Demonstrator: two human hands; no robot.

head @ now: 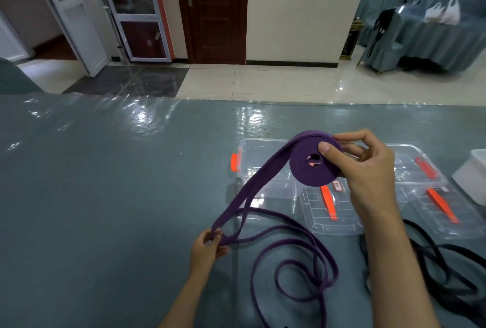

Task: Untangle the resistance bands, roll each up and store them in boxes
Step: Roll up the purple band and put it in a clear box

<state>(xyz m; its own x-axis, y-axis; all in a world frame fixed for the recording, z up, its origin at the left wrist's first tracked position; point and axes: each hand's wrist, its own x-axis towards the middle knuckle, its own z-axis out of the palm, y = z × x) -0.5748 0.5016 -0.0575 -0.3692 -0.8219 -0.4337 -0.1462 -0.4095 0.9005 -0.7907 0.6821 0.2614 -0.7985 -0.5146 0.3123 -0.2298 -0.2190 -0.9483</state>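
My right hand (pixel 368 167) holds the rolled part of the purple band (pixel 313 163) up above the clear boxes (pixel 265 170), thumb pressed on the coil's flat face and fingers curled round its far edge. My left hand (pixel 207 246) pinches the unrolled strap lower down, near the table (pixel 105 183). The band's loose loops lie on the table between my arms, and the black band (pixel 434 275) lies tangled to my right.
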